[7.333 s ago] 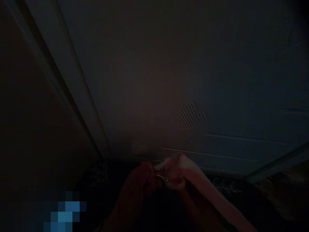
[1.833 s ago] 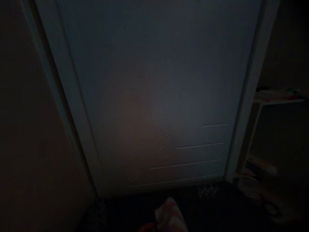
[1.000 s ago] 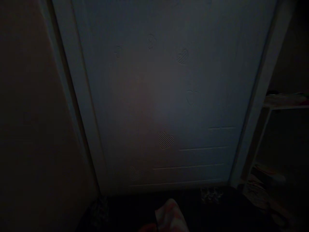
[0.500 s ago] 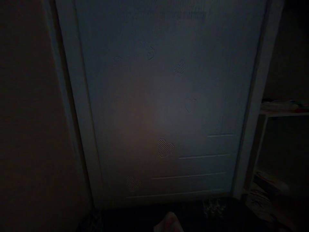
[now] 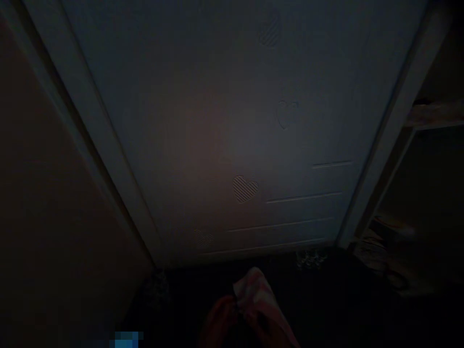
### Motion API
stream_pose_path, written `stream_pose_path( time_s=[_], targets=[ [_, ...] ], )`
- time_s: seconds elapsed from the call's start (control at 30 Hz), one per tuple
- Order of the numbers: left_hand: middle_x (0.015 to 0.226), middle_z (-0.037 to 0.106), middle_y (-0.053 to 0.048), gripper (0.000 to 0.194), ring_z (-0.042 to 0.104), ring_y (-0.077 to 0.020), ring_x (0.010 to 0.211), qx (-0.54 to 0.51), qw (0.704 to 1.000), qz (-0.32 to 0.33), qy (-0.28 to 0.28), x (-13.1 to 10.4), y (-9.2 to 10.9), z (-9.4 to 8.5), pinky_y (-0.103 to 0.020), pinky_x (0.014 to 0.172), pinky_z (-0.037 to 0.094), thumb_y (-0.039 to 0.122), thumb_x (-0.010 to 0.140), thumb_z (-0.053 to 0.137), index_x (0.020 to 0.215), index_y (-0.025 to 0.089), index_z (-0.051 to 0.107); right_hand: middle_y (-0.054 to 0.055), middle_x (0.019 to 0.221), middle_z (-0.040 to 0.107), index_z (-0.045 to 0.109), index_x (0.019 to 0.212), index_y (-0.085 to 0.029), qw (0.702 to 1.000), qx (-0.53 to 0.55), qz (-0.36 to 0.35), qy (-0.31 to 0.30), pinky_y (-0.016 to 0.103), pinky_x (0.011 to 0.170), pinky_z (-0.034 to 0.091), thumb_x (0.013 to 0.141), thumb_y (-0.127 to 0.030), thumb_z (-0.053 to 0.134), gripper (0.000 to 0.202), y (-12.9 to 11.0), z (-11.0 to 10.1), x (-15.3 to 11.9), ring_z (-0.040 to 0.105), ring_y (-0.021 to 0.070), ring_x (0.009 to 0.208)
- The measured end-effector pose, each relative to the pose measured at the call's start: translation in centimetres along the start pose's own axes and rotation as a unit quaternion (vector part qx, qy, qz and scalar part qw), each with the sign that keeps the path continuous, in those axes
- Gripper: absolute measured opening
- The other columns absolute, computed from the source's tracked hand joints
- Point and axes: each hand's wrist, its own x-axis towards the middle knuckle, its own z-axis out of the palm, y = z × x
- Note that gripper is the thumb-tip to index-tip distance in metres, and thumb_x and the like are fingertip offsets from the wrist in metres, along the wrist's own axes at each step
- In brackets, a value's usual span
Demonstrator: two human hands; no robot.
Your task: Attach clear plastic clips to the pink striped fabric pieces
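Low in the dim head view, a pink and white cloth (image 5: 259,287) is bunched up, its rounded top pointing toward the door. My left hand (image 5: 220,316) is closed at the cloth's left edge. Close beside it, my right hand (image 5: 264,325) is closed on the lower part of the cloth. Darkness hides most of the fingers. Ahead stands a pale door panel (image 5: 188,145) with embossed hearts and horizontal lines.
A brown wall (image 5: 47,183) runs along the left. At the right are a shelf (image 5: 438,126) with items on it and more objects (image 5: 391,227) lower down. Something pale and tangled (image 5: 311,259) lies at the door's foot.
The view has tilted down, so the door's hearts and lines sit higher. More of the cloth shows, and both my hands have come into view.
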Motion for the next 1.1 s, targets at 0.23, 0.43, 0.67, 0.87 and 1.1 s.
stream_pose_path(
  time_s=[0.23,0.43,0.67,0.87,1.1],
  targets=[
    [0.08,0.073,-0.007,0.06,0.065,-0.0182,0.072,0.014,1.0,0.016,0.005,-1.0,0.1,0.7,-0.03,0.071,0.049,0.062,0.061,0.081,0.095,0.014,0.073,0.011,0.105,0.078,0.076,0.096,-0.015,1.0,0.01,-0.007,-0.003,0.036,0.096,0.046,0.08,-0.067,0.055,0.058,0.5,0.2,0.1,0.068,0.0314,0.106],
    [0.094,0.072,-0.008,0.047,0.067,-0.019,0.083,0.031,0.999,0.026,0.0,-1.2,0.3,0.5,-0.034,0.08,0.051,0.049,0.073,0.078,0.102,0.013,0.068,0.012,0.098,0.079,0.076,0.089,-0.016,1.0,0.002,-0.017,0.008,0.041,0.093,0.046,0.082,-0.059,0.058,0.048,0.9,0.2,-0.1,0.069,0.0336,0.099],
    [0.104,0.07,-0.007,0.023,0.067,-0.0216,0.095,0.035,0.999,0.033,-0.015,-1.3,0.4,0.7,-0.043,0.089,0.052,0.026,0.084,0.072,0.102,0.013,0.066,0.013,0.098,0.078,0.072,0.089,-0.015,0.999,0.004,-0.044,0.023,0.041,0.095,0.045,0.083,-0.051,0.06,0.038,0.9,0.2,0.0,0.068,0.0319,0.1],
    [0.108,0.067,-0.006,0.018,0.065,-0.0218,0.098,0.031,0.999,0.028,-0.012,-2.0,1.1,1.2,-0.044,0.089,0.052,0.021,0.089,0.067,0.105,0.014,0.064,0.013,0.1,0.076,0.071,0.092,-0.014,0.998,0.012,-0.057,0.031,0.04,0.093,0.048,0.086,-0.041,0.062,0.028,0.3,0.1,-0.5,0.068,0.0295,0.1],
    [0.109,0.067,-0.006,0.017,0.065,-0.0215,0.097,0.01,1.0,0.02,-0.012,-2.1,1.2,1.5,-0.043,0.086,0.054,0.021,0.09,0.066,0.105,0.014,0.064,0.006,0.107,0.071,0.066,0.104,-0.014,0.998,-0.002,-0.065,0.014,0.046,0.09,0.053,0.093,-0.031,0.062,0.02,1.3,0.0,0.1,0.068,0.0219,0.099]
  ],
)
